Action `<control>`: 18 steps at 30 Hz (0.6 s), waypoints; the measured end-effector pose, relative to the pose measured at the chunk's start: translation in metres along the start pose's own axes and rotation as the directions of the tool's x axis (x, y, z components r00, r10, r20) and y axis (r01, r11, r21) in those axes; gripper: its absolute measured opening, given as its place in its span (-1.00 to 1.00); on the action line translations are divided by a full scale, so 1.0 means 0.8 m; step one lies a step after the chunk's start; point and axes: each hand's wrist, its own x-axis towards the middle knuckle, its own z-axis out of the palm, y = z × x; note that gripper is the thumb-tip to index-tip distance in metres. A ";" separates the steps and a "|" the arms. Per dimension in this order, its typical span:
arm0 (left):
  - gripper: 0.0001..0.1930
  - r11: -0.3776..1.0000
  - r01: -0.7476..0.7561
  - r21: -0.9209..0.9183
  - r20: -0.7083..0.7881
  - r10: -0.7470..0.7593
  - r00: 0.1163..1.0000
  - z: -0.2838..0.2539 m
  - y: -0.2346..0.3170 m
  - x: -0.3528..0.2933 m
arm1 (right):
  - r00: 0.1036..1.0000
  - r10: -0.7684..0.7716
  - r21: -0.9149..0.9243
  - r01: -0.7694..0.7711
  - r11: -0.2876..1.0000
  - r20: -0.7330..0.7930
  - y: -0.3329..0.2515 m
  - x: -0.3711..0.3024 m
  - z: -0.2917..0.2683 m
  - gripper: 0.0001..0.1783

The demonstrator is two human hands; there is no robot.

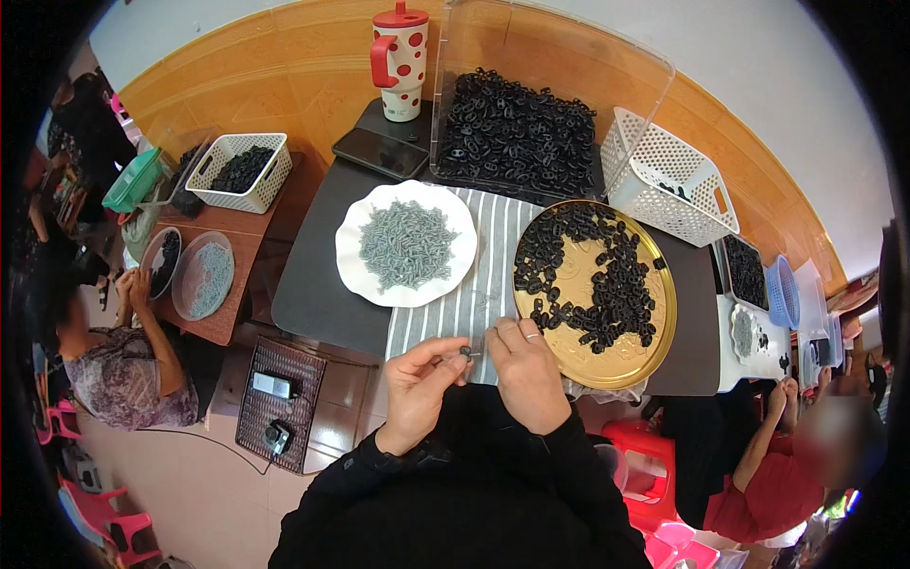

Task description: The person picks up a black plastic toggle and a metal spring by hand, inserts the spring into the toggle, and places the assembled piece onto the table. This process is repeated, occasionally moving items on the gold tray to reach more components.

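Above the near edge of the table, my left hand [422,384] pinches a small black piece [465,350] between thumb and fingertips. Close beside it is my right hand [527,373], its fingers bent together around a thin grey piece [477,356] that points at the black one. A ring is on one right finger. Ahead of my left hand, a white scalloped plate [353,270] bears a heap of thin grey pieces [408,242]. By my right hand, a round gold tray [578,266] holds many small black oval pieces with holes [621,308].
A striped cloth [436,327] lies under plate and tray. Behind stand a clear bin [545,43] of black pieces, a white basket [654,204], a phone [379,154] and a spotted tumbler [409,71]. People sit at side tables left [213,332] and right, near a red stool [645,474].
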 end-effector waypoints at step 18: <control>-0.86 0.992 0.106 -0.071 0.154 -0.094 0.984 0.029 -0.007 -0.001 | 0.697 0.661 0.960 -0.168 -0.226 0.278 -0.002 -0.041 -0.002 -0.83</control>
